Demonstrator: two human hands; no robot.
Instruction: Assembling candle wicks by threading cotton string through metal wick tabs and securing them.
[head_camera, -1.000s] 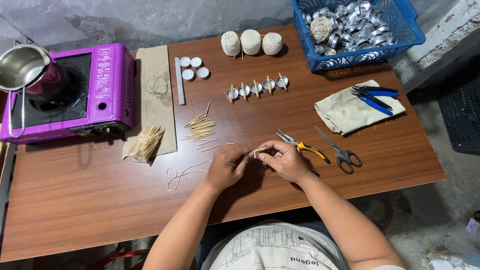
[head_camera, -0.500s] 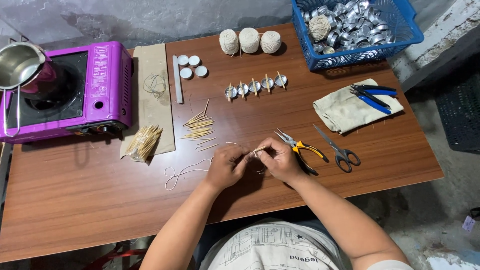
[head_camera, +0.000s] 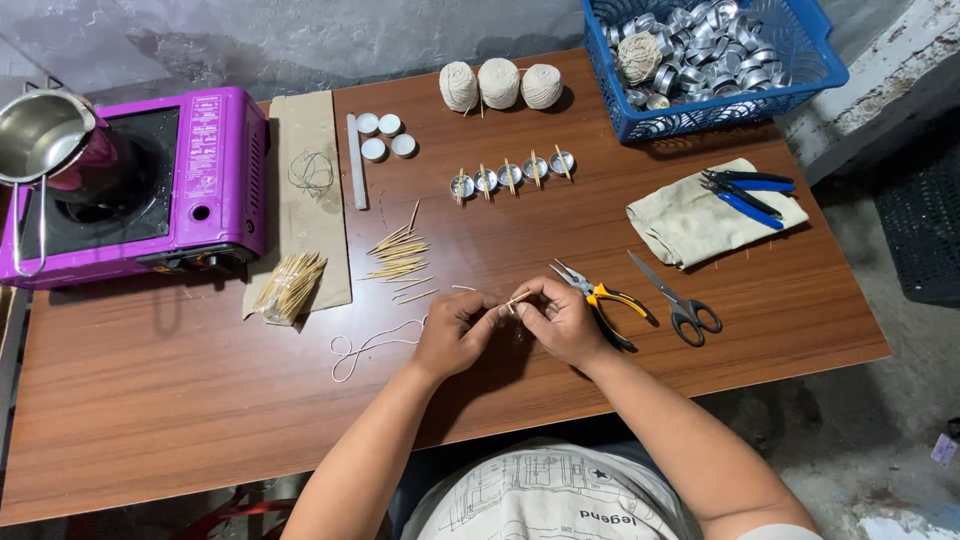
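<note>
My left hand (head_camera: 455, 332) and my right hand (head_camera: 560, 320) meet over the near middle of the brown table (head_camera: 200, 400). Together they pinch a thin wooden stick (head_camera: 520, 297) between the fingertips. A loose piece of pale string (head_camera: 365, 347) lies on the table just left of my left hand. Yellow-handled pliers (head_camera: 600, 300) rest right beside my right hand, with grey scissors (head_camera: 675, 300) further right. A loose pile of wooden sticks (head_camera: 395, 258) lies beyond my hands.
A purple portable stove (head_camera: 140, 185) with a metal pot (head_camera: 40, 140) stands at the far left. A row of small metal cups with sticks (head_camera: 510, 178), three string balls (head_camera: 500, 85), a blue basket of cups (head_camera: 710, 60) and blue pliers on a cloth (head_camera: 715, 210) lie further back.
Both hands stay together on the stick with only small finger movements. The view has shifted slightly.
</note>
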